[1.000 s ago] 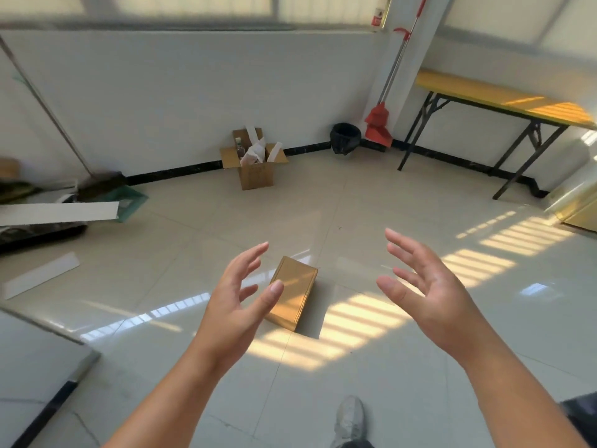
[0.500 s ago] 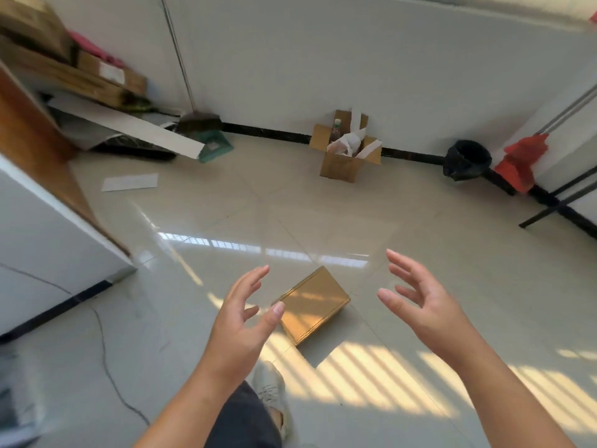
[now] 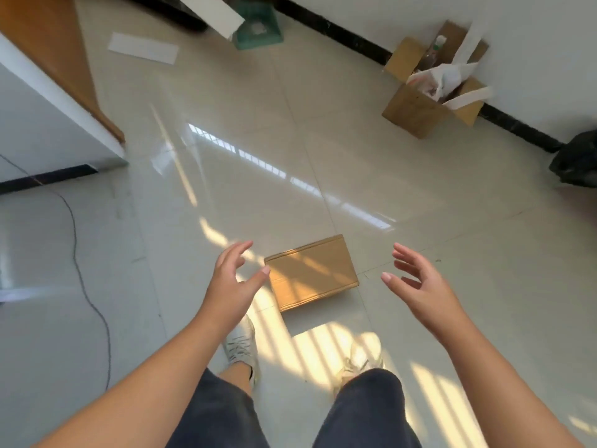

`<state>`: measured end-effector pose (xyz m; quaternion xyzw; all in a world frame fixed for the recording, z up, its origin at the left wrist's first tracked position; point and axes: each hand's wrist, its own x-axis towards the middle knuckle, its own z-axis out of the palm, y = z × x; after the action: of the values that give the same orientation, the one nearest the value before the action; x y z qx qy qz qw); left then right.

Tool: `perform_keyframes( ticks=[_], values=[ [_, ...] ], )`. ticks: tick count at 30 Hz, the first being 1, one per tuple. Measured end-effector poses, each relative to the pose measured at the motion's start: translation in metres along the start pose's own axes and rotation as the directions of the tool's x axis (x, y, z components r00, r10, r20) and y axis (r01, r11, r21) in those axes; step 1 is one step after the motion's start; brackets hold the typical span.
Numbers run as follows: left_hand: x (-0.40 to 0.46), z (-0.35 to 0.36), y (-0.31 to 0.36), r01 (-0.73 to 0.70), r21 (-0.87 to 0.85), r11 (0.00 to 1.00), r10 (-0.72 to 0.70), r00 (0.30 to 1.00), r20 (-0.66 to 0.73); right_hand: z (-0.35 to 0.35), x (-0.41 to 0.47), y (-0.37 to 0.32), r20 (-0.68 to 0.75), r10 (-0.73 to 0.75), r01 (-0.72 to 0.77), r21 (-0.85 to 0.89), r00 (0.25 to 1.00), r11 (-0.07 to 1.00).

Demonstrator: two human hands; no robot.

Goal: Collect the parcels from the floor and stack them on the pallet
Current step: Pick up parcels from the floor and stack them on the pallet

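Observation:
A flat brown cardboard parcel (image 3: 311,271) lies on the glossy tiled floor just in front of my feet. My left hand (image 3: 232,282) hovers at its left edge, fingers spread and relaxed, thumb tip close to the parcel's near left corner but apart from it. My right hand (image 3: 416,282) is held open to the right of the parcel, a short gap away, palm turned inward. Neither hand holds anything. No pallet shows in this view.
An open cardboard box (image 3: 429,92) with bags and a bottle stands by the far wall. A black bag (image 3: 578,160) sits at the right edge. A white cabinet with a wooden top (image 3: 55,101) is on the left, a thin cable (image 3: 80,263) beside it. White boards (image 3: 143,48) lie farther back.
The view has tilted down and come closer to the parcel; my feet and legs are now in view. Both hands have stayed open and now flank the parcel.

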<state>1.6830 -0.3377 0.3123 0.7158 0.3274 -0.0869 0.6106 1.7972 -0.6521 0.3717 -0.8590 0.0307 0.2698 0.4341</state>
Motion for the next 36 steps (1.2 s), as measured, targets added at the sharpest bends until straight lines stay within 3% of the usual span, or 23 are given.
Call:
perform_keyframes(
  ticks=[5, 11, 17, 21, 25, 29, 31, 33, 36],
  values=[
    [0.063, 0.056, -0.083, 0.123, 0.016, 0.992, -0.119, 0.982, -0.148, 0.042, 0.126, 0.103, 0.136, 0.011, 0.000, -0.082, 0.991, 0.997],
    [0.129, 0.132, -0.194, 0.287, 0.003, 0.958, -0.272, 0.913, -0.303, 0.081, 0.242, 0.216, 0.314, 0.066, 0.005, -0.222, 0.947, 0.975],
    [0.202, 0.199, -0.295, 0.340, -0.081, 0.937, -0.349, 0.894, -0.280, 0.106, 0.331, 0.318, 0.320, 0.143, -0.043, -0.300, 0.937, 0.953],
    [0.238, 0.224, -0.351, 0.383, -0.123, 0.916, -0.402, 0.863, -0.306, 0.140, 0.365, 0.369, 0.347, 0.290, -0.219, -0.229, 0.892, 0.949],
    [0.240, 0.235, -0.373, 0.346, -0.175, 0.922, -0.387, 0.841, -0.378, 0.159, 0.364, 0.391, 0.363, 0.222, -0.187, -0.132, 0.905, 0.974],
    [0.215, 0.219, -0.362, 0.107, -0.289, 0.951, -0.245, 0.830, -0.501, 0.140, 0.346, 0.376, 0.253, 0.114, -0.137, 0.075, 0.961, 0.988],
    [0.204, 0.204, -0.354, 0.029, -0.433, 0.901, -0.269, 0.819, -0.506, 0.128, 0.339, 0.362, 0.217, 0.071, -0.108, 0.159, 0.974, 0.981],
    [0.199, 0.191, -0.348, 0.047, -0.546, 0.837, -0.345, 0.819, -0.459, 0.121, 0.335, 0.348, 0.220, 0.076, -0.115, 0.172, 0.973, 0.978],
    [0.198, 0.179, -0.347, 0.181, -0.514, 0.839, -0.395, 0.852, -0.344, 0.124, 0.332, 0.336, 0.331, 0.114, -0.146, 0.076, 0.937, 0.986]
  ],
)
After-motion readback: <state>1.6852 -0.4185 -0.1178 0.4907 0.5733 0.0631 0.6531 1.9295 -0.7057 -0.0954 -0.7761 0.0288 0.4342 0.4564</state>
